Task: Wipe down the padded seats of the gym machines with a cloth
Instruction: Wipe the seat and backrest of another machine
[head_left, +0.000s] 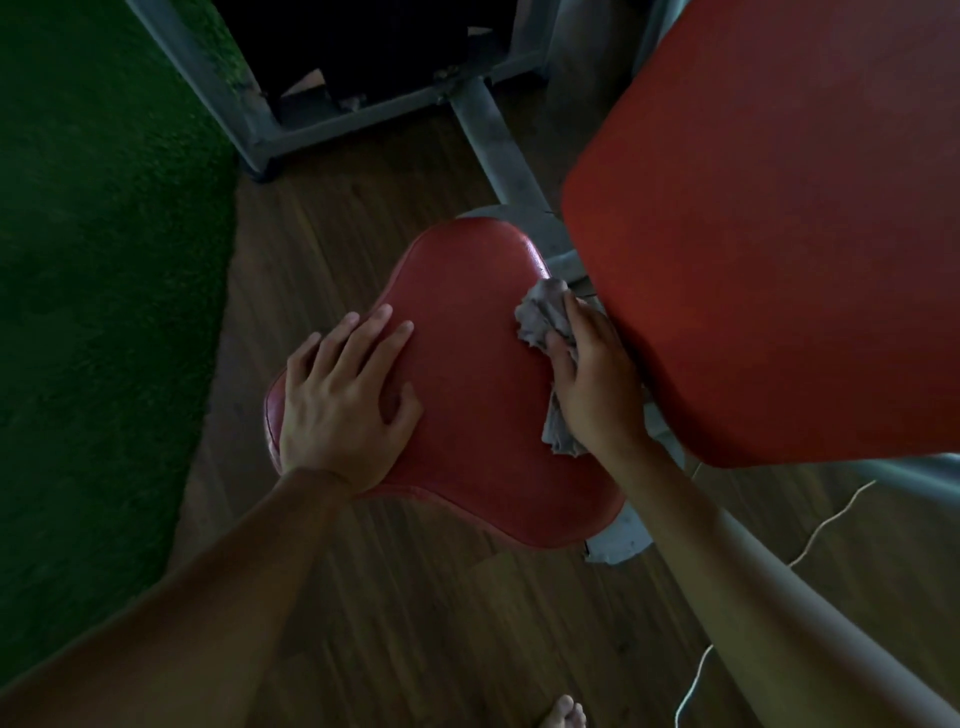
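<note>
- Noted 1 red padded seat (483, 415) at centre of view, heart-like in outline, mounted on a grey frame (498, 150) above a wood floor (363, 597).
- Found left hand (343, 400) laid palm-down on the seat's left lobe, fingers straight and slightly spread, gripping nothing; judged it to be bracing the seat.
- Found right hand (597, 384) at the seat's right edge, fingers curled over a crumpled grey cloth (540, 317), pressing it onto the padding.
- Saw the cloth bunched, with 1 end poking out past the fingertips toward the far edge and another trailing out under the heel of the palm, all of it lying on the seat.
- Saw a larger red pad (779, 234) overhanging from the right, just beside the right hand; could not tell whether touching.
- Logged green turf (104, 260) at left, a thin pale cord (826, 525) on the floor at right, bare toes (566, 712) at the bottom edge.
- Judged wiping under way on this seat, with the cloth at the right rim only.
- Could not tell, in such dim light, which parts had already been wiped.
- Judged as left to do: the rest of this seat, probably the larger pad, and any other machines, with 0 of those in view.
</note>
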